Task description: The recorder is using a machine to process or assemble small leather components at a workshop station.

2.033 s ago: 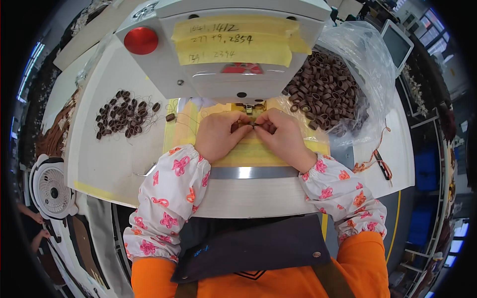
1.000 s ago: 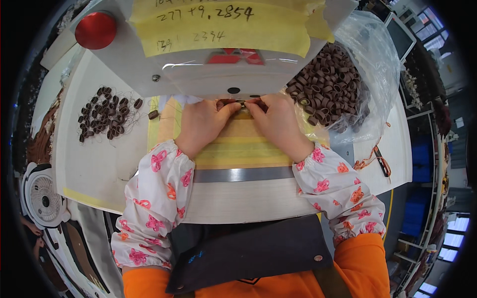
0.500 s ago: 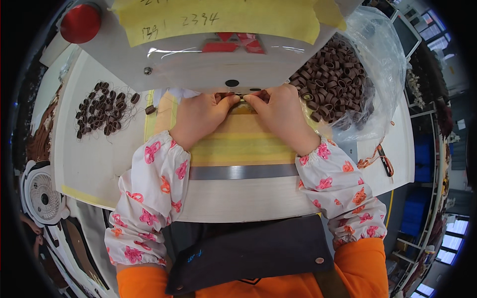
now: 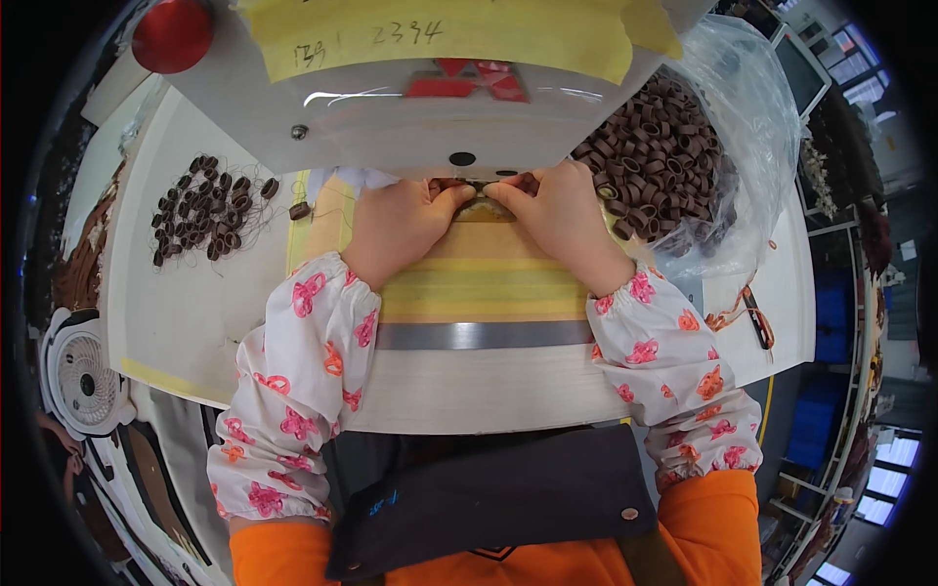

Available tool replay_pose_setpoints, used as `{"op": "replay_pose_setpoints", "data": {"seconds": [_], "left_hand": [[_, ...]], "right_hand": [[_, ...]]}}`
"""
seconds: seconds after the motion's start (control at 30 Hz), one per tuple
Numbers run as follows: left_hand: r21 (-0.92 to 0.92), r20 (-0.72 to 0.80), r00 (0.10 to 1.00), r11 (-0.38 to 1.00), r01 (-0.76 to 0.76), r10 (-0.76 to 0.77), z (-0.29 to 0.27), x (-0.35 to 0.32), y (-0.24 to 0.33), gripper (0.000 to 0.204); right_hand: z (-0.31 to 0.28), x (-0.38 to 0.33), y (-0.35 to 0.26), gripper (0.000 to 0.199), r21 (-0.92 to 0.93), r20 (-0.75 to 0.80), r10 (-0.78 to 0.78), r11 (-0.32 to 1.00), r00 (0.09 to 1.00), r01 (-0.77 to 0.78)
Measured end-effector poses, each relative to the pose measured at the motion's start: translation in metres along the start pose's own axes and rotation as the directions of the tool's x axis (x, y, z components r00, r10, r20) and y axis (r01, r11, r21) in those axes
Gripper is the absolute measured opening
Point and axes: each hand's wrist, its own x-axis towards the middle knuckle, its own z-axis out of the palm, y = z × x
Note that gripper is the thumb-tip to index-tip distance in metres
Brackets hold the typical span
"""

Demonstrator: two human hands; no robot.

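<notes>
Under the head of a pale grey sewing machine (image 4: 391,122), my left hand (image 4: 405,220) and my right hand (image 4: 562,215) meet from either side. Thumbs and fingers of both are pinched on a small dark piece (image 4: 478,188) between the fingertips. Most of it is hidden by the fingers and the machine, so its kind cannot be made out. Beyond my left hand, a brown loop (image 4: 300,210) with loose thread lies on the table. Many brown loops (image 4: 660,146) are heaped in a clear plastic bag (image 4: 757,107) to the right of my right hand.
Several brown loops with trailing threads (image 4: 200,210) lie in a cluster on the white table (image 4: 195,322) at left. A metal strip (image 4: 479,336) and yellow tape (image 4: 479,295) cross the work surface. Thread snips (image 4: 756,317) lie at right. A white fan (image 4: 86,381) stands far left.
Both hands keep their pinch under the machine, with hardly any shift. The whole view has moved slightly, so the machine and table appear a little farther right.
</notes>
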Motion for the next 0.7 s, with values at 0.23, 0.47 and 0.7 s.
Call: {"op": "replay_pose_setpoints", "data": {"seconds": [0.23,0.47,0.7], "left_hand": [[0.088,0.107,0.977,0.980,0.177,-0.186,-0.009,-0.003,0.007,0.023],[0.124,0.098,0.984,0.983,0.137,-0.149,-0.007,-0.001,0.002,0.022],[0.217,0.058,0.995,0.971,-0.095,0.084,-0.008,-0.028,0.013,0.017]], "right_hand": [[0.001,0.000,0.001,0.017,0.015,-0.004,-0.021,1.000,1.000,0.021],[0.004,-0.003,0.002,0.017,0.026,-0.057,-0.050,0.998,0.997,0.052],[0.005,-0.015,-0.010,0.022,0.088,-0.025,0.084,0.993,0.996,-0.082]]}}
